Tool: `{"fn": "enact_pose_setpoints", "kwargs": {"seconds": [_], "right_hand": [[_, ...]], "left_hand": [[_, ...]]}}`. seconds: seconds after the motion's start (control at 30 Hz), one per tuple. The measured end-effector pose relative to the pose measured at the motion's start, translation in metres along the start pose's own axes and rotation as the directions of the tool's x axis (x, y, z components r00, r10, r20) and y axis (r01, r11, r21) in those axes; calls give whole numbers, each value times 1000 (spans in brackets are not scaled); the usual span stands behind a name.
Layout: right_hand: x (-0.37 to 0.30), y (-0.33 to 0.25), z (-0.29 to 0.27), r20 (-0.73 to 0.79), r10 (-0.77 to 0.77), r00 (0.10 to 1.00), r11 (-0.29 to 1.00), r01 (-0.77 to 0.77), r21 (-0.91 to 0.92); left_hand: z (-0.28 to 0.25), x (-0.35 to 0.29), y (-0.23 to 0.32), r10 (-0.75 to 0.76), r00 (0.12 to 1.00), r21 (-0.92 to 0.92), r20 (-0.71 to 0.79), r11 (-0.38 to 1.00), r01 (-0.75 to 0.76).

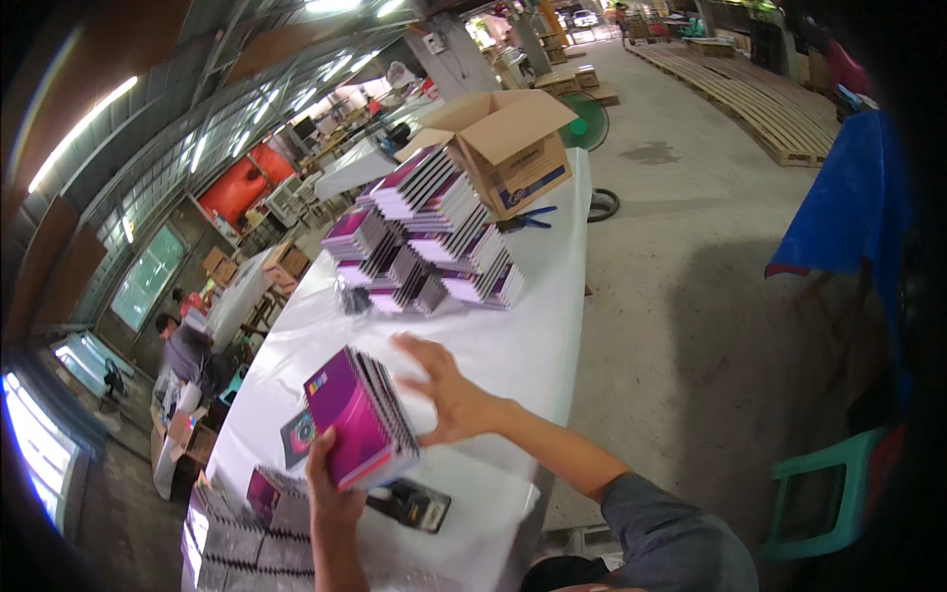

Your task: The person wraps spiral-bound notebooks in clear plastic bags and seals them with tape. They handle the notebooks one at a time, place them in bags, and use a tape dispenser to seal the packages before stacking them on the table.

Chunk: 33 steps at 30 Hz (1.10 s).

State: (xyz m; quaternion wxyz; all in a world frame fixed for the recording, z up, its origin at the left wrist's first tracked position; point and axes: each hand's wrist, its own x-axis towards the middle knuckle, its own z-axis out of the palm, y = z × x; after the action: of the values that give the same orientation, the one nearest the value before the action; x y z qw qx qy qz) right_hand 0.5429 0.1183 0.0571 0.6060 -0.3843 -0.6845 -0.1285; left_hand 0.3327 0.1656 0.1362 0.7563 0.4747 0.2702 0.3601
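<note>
Purple-covered, spiral-bound notebook stack (347, 419), above the white-covered counter (533, 326): left grip (333, 483) pinches its lower corner, presumably for support, while right grip (452, 397) stands spread just beside its spirals.

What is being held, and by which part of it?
A stack of purple spiral-bound notebooks, held in the left hand by its near left corner, thumb on the cover's edge. The right hand, spread open beside the stack, holds nothing.

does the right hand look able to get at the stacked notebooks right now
Likely yes: the right hand is open, and only white tabletop shows between it and the stacked notebooks, though some forward reach may be needed.
</note>
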Motion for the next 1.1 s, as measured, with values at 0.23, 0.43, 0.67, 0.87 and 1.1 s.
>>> {"fn": "enact_pose_setpoints", "kwargs": {"seconds": [0.23,0.43,0.67,0.87,1.1], "right_hand": [[-2,-183,77,95,-566,819,786,502,361],[-74,-282,150,659,194,727,407,-671,620],[-154,-246,199,863,104,495,294,-844,449],[-183,-252,208,769,117,629,508,-703,497],[-176,-260,201,720,155,676,431,-702,567]], "left_hand": [[-50,-229,13,276,945,262,-175,938,-225],[-123,-326,-63,742,663,603,-100,575,-553],[-169,-317,-152,707,575,686,-412,656,-314],[-158,-311,-156,656,505,562,-561,750,-349],[-163,-313,-160,702,473,646,-533,698,-307]]}}
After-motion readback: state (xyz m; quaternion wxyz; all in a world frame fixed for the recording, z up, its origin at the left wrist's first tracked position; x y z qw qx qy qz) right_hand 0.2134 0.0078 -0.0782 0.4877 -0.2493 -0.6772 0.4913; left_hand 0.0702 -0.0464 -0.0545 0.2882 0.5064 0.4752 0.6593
